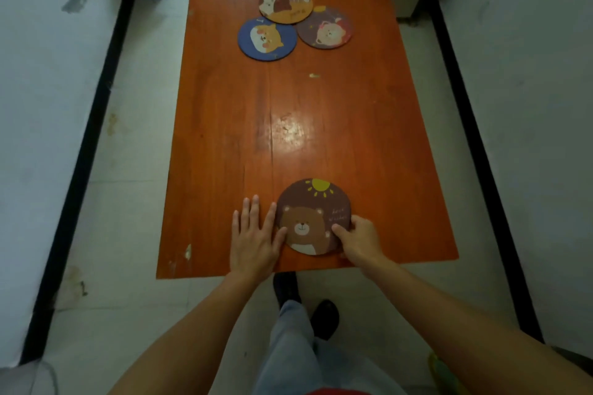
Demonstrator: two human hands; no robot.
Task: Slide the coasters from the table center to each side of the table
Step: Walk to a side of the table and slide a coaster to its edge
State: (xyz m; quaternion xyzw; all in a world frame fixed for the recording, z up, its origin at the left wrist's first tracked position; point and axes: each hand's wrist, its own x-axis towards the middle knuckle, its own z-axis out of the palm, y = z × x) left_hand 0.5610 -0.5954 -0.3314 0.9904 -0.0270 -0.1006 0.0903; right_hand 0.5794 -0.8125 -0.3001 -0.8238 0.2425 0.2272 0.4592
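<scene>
Head view: long orange-brown wooden table [224,138] runs away from the camera, glossy glare patch near its middle. Brown round coaster [313,216] lies flat at the near end, close to the near edge; print shows a brown bear face with a white chest patch, a yellow sun at the top rim, and faint script at right, too blurred to read. Left hand [255,234] lies flat on the table, fingers straight and spread a little, holding nothing; its index finger and thumb touch the coaster's left rim. Right hand [361,240] grips the coaster's right rim, thumb on top, fingers curled at the edge; whether they reach under it I cannot tell. Three more coasters sit clustered at the far end: blue coaster [267,38] with an orange dog, purple coaster [324,27] with a pale bear, yellow coaster [285,4] slightly overlapping the other two.
</scene>
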